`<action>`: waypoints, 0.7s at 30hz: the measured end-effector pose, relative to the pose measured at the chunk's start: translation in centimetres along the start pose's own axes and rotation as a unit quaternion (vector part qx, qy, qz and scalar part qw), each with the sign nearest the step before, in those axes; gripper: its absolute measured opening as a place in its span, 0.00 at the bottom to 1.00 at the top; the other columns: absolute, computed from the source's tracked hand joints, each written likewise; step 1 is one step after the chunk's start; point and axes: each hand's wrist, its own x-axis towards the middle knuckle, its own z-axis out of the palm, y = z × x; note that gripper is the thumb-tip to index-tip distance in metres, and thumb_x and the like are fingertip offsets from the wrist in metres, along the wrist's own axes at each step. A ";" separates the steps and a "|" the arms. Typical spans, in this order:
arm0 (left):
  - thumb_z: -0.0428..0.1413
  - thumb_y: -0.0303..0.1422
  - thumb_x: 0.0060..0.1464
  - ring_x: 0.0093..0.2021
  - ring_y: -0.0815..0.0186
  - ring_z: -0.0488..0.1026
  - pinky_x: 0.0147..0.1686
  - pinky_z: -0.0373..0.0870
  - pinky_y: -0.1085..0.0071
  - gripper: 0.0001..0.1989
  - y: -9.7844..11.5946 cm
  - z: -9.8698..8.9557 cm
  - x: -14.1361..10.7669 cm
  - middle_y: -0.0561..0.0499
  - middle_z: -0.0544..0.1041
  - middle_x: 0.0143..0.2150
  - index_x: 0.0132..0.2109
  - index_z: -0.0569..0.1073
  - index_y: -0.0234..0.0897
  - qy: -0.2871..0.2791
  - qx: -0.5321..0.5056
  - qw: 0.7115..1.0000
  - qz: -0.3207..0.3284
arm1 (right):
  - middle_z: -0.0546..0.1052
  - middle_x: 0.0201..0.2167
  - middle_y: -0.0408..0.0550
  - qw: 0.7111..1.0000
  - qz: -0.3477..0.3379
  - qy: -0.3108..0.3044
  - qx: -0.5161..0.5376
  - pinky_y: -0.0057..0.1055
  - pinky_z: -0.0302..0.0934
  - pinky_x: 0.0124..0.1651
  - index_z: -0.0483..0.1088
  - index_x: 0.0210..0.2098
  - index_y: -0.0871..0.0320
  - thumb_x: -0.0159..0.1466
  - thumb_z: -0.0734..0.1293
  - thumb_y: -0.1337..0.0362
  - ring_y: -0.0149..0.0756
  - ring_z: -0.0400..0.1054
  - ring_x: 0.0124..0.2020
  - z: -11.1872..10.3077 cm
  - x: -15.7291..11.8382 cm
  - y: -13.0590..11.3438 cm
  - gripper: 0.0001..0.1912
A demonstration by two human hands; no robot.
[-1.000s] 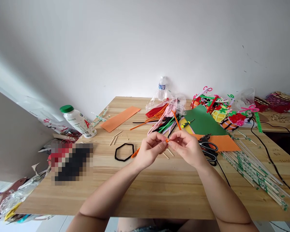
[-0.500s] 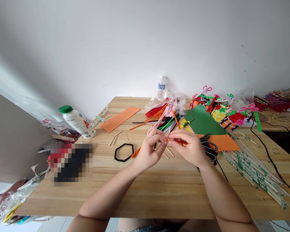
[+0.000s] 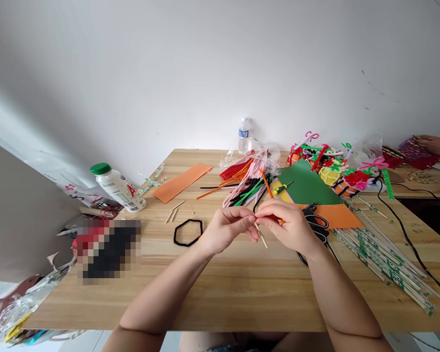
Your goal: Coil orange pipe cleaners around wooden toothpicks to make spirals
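Observation:
My left hand [image 3: 230, 229] and my right hand [image 3: 289, 226] meet above the middle of the wooden table. Their fingertips pinch a small orange pipe cleaner [image 3: 257, 219], mostly hidden by the fingers. Just below the fingertips a short wooden stick [image 3: 262, 237] shows; whether it is held or lies on the table I cannot tell. To the left of my left hand lies a black pipe cleaner bent into a polygon [image 3: 174, 233]. Scissors with black handles [image 3: 318, 222] are beside my right hand. Beyond both hands sits a bundle of coloured pipe cleaners [image 3: 254, 171].
Behind are a water bottle [image 3: 243, 134], a yellow screwdriver [image 3: 280, 188] and green paper [image 3: 310, 183]. Wrapped sticks [image 3: 377, 256] and a black cable [image 3: 406, 237] lie right. A white bottle [image 3: 117, 188] stands left. Another person's hand [image 3: 434, 144] is at the far right.
Both hands have stayed together, with the left wrist slightly lower and the fingers shifted around the orange piece. The other person's hand at the right has come further into view.

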 end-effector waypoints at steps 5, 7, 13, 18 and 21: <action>0.64 0.35 0.50 0.23 0.65 0.76 0.26 0.74 0.69 0.11 0.0 0.3 0.0 0.47 0.79 0.26 0.34 0.78 0.30 0.010 -0.081 0.996 0.021 | 0.77 0.32 0.48 0.998 -0.055 0.040 -0.009 0.30 0.68 0.36 0.74 0.39 0.57 0.63 0.65 0.75 0.33 0.72 0.34 0.4 0.2 0.2 0.09; 0.65 0.35 0.48 0.21 0.66 0.75 0.24 0.73 0.70 0.10 0.2 0.7 -0.1 0.47 0.79 0.25 0.32 0.78 0.30 0.021 -0.121 0.992 0.018 | 0.77 0.33 0.48 0.994 -0.091 0.062 -0.028 0.30 0.68 0.36 0.74 0.41 0.56 0.62 0.65 0.76 0.33 0.72 0.34 0.7 0.1 0.3 0.11; 0.66 0.35 0.45 0.16 0.71 0.69 0.17 0.67 0.77 0.11 0.9 1.6 -0.4 0.51 0.73 0.16 0.27 0.78 0.29 0.059 -0.189 0.980 -0.009 | 0.76 0.38 0.51 0.976 -0.178 0.097 -0.080 0.32 0.69 0.38 0.72 0.48 0.55 0.62 0.64 0.78 0.35 0.72 0.38 1.5 -0.2 1.0 0.18; 0.67 0.35 0.45 0.16 0.72 0.68 0.17 0.66 0.77 0.11 0.7 1.5 -0.5 0.51 0.72 0.17 0.28 0.79 0.29 0.070 -0.208 0.975 -0.027 | 0.75 0.38 0.53 0.966 -0.210 0.108 -0.109 0.34 0.69 0.38 0.72 0.49 0.56 0.61 0.66 0.78 0.37 0.71 0.38 1.7 -0.1 1.0 0.19; 0.67 0.35 0.45 0.17 0.72 0.69 0.19 0.67 0.77 0.10 0.5 1.5 -0.5 0.50 0.74 0.18 0.29 0.80 0.30 0.073 -0.201 0.977 -0.004 | 0.76 0.37 0.53 0.964 -0.211 0.112 -0.115 0.34 0.69 0.37 0.71 0.50 0.56 0.61 0.66 0.77 0.37 0.72 0.37 1.8 0.1 0.8 0.19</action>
